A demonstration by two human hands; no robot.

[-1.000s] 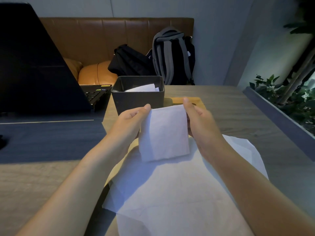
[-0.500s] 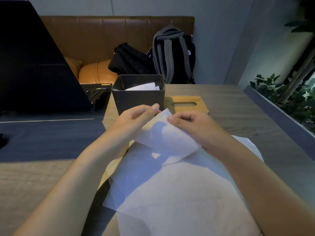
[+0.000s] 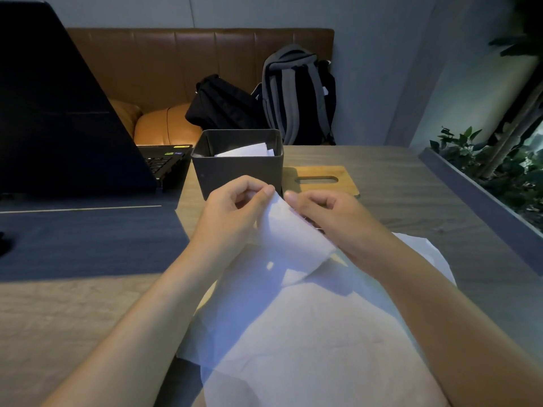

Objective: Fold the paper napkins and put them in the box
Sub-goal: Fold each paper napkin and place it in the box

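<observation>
A small folded white napkin [image 3: 289, 236] hangs tilted between my two hands, just in front of the dark box [image 3: 238, 171]. My left hand [image 3: 235, 210] pinches its top left corner with thumb and curled fingers. My right hand [image 3: 326, 212] pinches the top right edge. Folded white napkins [image 3: 249, 150] show inside the box. Several unfolded napkins [image 3: 308, 333] lie spread on the table beneath my forearms.
A wooden lid with a slot [image 3: 318, 180] lies right of the box. An open dark laptop [image 3: 67, 113] stands at left on a dark mat [image 3: 82, 239]. A planter edge [image 3: 482, 207] runs along the right. Bags [image 3: 264, 101] sit on the bench behind.
The napkin was held flat and upright facing me; my hands have come closer together and tipped it, so it now slants down to the right. The hands have risen slightly toward the box.
</observation>
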